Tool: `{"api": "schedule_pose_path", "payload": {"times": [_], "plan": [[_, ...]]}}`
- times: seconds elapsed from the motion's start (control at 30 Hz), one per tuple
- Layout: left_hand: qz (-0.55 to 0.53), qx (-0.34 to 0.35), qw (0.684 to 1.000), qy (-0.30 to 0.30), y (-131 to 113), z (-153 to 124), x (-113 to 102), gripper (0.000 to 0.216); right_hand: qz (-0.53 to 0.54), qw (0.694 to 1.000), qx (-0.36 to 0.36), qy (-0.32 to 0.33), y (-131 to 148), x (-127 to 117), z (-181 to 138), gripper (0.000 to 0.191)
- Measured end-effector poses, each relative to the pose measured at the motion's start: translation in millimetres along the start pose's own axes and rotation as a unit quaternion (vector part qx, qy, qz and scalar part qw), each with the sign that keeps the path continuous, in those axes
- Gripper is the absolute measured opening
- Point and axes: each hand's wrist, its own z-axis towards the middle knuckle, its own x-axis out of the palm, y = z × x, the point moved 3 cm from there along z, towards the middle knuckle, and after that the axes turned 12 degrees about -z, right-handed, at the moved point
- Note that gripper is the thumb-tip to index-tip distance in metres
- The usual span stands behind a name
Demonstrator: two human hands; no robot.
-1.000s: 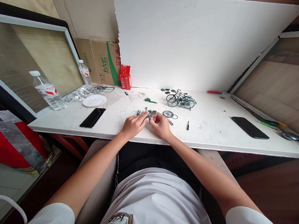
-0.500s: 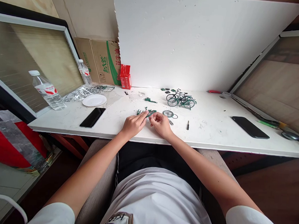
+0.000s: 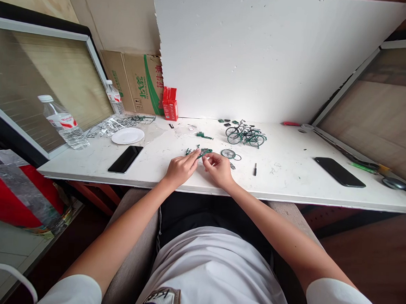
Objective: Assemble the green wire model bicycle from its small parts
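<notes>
Your left hand point(image 3: 180, 170) and right hand point(image 3: 220, 170) meet just below the centre of the frame, at the near edge of the white table point(image 3: 291, 181). Between them is a small green frame piece point(image 3: 205, 152). The left fingers point(image 3: 195, 156) are pressed together in a pinch on its left end. The right fingers point(image 3: 210, 160) are curled in and pinch it from the right. The piece is too small to show exactly where each fingertip sits.

Judging by how things lie, part of the work is done. Two finished model bicycles point(image 3: 246, 135) stand upright side by side above and to the right of your hands, complete with wheels. The piece you hold looks like a bare early assembly with no wheel on it.

Several things are still apart:
- A loose spoked wheel point(image 3: 228, 154) lies flat just to the right of your fingers, with a small ring touching or just beside it.
- Another green part point(image 3: 202, 135) lies alone above your hands.
- A few dark bits point(image 3: 227, 123) sit to the left of the bicycles.
- A short dark pin point(image 3: 255, 168) lies to the right of your right hand.

So this model seems to be at an early stage.

Left of centre lie part frames and clear wrappers point(image 3: 128, 122), a white plate point(image 3: 128, 136) and a black phone point(image 3: 125, 158). A second phone point(image 3: 339, 172) lies well off to the right.
</notes>
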Motion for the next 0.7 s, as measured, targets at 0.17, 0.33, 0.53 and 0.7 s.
{"api": "schedule_pose_path", "payload": {"times": [0.17, 0.33, 0.53, 0.7], "plan": [[0.007, 0.011, 1.000, -0.013, -0.2, -0.4, -0.4, 0.045, 0.004, 1.000, -0.007, 0.003, -3.3, 1.8, 0.4, 0.036], [0.008, 0.004, 1.000, 0.002, 0.0, -0.6, -0.2, 0.046, -0.001, 1.000, -0.013, 0.002, -4.5, 2.6, 0.0, 0.035], [0.005, 0.009, 1.000, -0.004, -0.7, 0.6, -1.3, 0.044, -0.002, 1.000, -0.014, 0.015, -4.8, 2.7, 0.8, 0.035], [-0.003, -0.014, 1.000, 0.022, 0.6, 0.6, -0.9, 0.046, 0.017, 0.999, -0.008, 0.035, -6.7, 3.8, 2.7, 0.035]]}}
